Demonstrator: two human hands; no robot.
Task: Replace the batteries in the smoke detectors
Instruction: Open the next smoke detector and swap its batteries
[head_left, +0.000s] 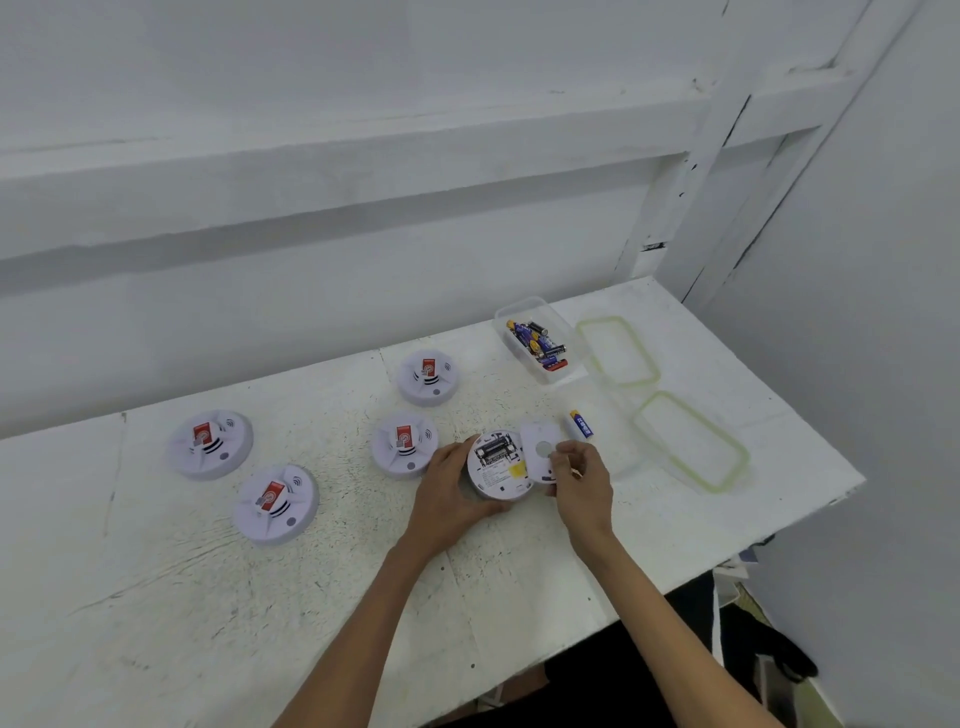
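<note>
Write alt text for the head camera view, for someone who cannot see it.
Two bare hands work on an upturned smoke detector on a white table: the left hand steadies it, the right hand holds its removed cover. Four other detectors lie to the left, with loose batteries and a tub of batteries behind.

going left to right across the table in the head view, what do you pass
far-left detector → front-left detector → left hand → open detector → cover → right hand → lid
</note>
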